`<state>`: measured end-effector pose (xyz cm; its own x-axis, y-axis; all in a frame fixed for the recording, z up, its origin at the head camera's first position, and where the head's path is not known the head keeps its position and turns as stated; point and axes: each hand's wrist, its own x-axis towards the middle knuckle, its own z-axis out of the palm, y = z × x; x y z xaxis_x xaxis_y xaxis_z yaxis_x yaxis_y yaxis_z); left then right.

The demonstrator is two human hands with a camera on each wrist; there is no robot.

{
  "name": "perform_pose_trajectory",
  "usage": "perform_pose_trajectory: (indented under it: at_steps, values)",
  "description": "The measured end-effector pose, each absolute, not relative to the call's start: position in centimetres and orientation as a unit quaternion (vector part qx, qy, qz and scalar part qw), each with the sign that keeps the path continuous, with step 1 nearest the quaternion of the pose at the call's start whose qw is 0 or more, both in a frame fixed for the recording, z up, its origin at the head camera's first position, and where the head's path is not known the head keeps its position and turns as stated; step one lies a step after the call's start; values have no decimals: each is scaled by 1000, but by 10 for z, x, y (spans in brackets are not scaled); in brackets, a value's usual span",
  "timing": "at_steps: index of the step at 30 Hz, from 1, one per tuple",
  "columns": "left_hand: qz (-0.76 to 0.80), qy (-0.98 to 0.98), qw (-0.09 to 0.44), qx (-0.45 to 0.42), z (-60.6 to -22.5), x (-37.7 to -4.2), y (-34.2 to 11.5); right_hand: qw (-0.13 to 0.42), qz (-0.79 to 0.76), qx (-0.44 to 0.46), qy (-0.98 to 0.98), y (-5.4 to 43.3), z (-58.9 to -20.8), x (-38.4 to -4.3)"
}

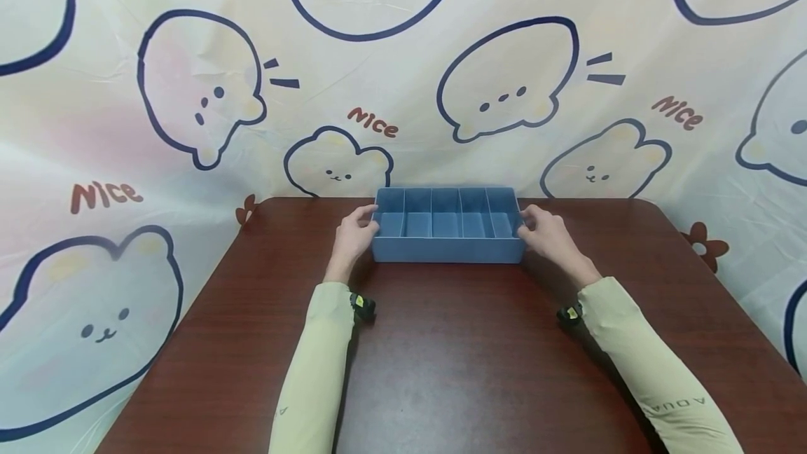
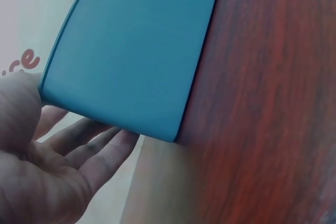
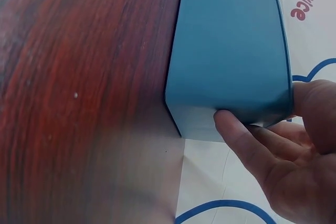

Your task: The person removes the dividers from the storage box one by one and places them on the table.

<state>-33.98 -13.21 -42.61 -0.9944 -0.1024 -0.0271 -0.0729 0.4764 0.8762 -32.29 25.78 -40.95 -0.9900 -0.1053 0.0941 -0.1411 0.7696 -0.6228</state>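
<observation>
The table [image 1: 441, 356] spreads past both sleeves [image 1: 309, 370] to its side edges. Partly curled, the left hand [image 1: 352, 238] and right hand [image 1: 552, 237] grip opposite ends of the box [image 1: 447, 250], which sits between them near the far edge, before the cloth [image 1: 416, 90].

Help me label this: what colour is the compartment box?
The box is blue, clearest in the head view.

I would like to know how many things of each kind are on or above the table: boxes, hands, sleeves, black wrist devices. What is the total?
Blue box: 1
Hands: 2, left hand and right hand
Sleeves: 2
Black wrist devices: 2
Total: 7
</observation>
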Motion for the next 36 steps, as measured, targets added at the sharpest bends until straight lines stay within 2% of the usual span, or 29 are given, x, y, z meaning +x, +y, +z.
perform_pose_trajectory:
  at_steps: [8,36]
  values:
    - [-514,-855,-10,63,-422,-341,-137,25,334,74,-939,255,-409,-323]
    - [-514,-854,-6,78,-420,-339,-142,9,332,70,-941,249,-407,-325]
